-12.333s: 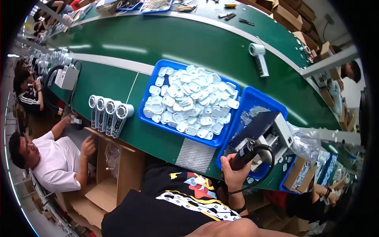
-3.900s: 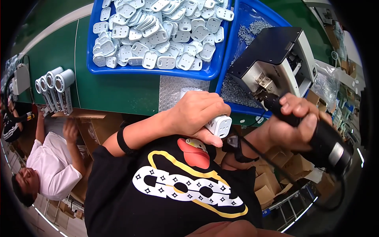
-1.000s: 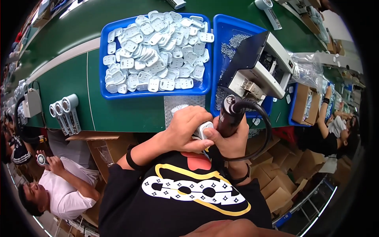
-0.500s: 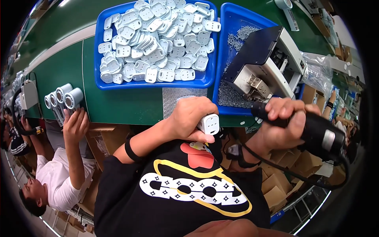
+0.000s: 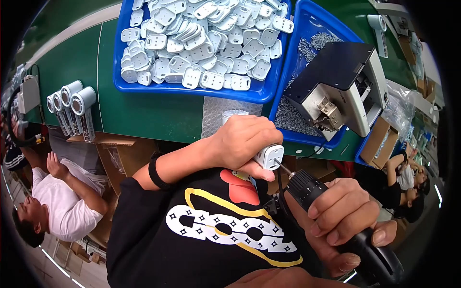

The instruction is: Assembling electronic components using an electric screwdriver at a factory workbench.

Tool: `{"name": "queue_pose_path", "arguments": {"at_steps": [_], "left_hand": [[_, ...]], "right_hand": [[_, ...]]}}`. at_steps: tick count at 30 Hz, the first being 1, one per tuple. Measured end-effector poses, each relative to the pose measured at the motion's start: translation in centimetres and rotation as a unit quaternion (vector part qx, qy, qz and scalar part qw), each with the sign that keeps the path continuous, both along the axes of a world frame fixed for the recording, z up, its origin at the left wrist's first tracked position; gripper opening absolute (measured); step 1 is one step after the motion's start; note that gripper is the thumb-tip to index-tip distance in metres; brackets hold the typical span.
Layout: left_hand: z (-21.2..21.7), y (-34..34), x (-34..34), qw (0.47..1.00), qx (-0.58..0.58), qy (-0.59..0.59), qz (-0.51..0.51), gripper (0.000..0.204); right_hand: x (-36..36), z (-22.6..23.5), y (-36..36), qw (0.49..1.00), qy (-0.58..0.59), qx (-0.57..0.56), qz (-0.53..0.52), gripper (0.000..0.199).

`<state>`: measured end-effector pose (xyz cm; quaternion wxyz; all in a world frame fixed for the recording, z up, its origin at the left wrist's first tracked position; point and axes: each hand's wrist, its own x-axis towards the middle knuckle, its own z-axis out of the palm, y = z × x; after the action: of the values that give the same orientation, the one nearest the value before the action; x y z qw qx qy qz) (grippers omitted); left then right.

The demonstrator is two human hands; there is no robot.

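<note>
My left hand (image 5: 247, 141) is wrapped round a white plastic housing (image 5: 269, 157). The housing's rounded square end, with small holes in its plate, sticks out past my thumb toward the right. Gripped in my right hand (image 5: 348, 216) is a black electric screwdriver (image 5: 307, 189), tilted with its tip up and left. Its thin metal bit meets the housing's end plate; the exact spot at the tip is too small to make out. Most of the housing is hidden under my left fingers, and a round white part shows behind the hand.
Beyond my hands, a blue tray (image 5: 192, 93) holds many pale end plates. A second blue tray (image 5: 300, 137) contains loose screws and a black-and-metal screw feeder (image 5: 331, 79). Several white round-headed housings (image 5: 79, 108) stand at left on the green table (image 5: 144, 115). A co-worker (image 5: 67, 201) sits beyond.
My right hand has brought the screwdriver down from beside the screw feeder, and its bit now meets the housing's end. The co-worker's hand has left the standing housings. The whole view has shifted.
</note>
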<state>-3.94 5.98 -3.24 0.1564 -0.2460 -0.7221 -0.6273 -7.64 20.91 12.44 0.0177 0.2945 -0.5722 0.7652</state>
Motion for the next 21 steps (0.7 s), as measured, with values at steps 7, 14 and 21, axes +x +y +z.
{"name": "queue_pose_path", "arguments": {"at_steps": [7, 14, 21], "left_hand": [[-0.3, -0.2, 0.1, 1.0, -0.016, 0.006, -0.022, 0.063], [0.0, 0.0, -0.4, 0.999, -0.028, 0.009, -0.031, 0.063], [-0.4, -0.1, 0.0, 0.999, -0.031, 0.003, -0.021, 0.062]], "right_hand": [[1.1, -0.8, -0.3, 0.999, 0.025, -0.015, -0.027, 0.043], [-1.5, -2.5, 1.1, 0.937, 0.082, -0.043, -0.336, 0.035], [-2.4, -5.3, 1.9, 0.96, -0.052, 0.007, -0.275, 0.025]]}}
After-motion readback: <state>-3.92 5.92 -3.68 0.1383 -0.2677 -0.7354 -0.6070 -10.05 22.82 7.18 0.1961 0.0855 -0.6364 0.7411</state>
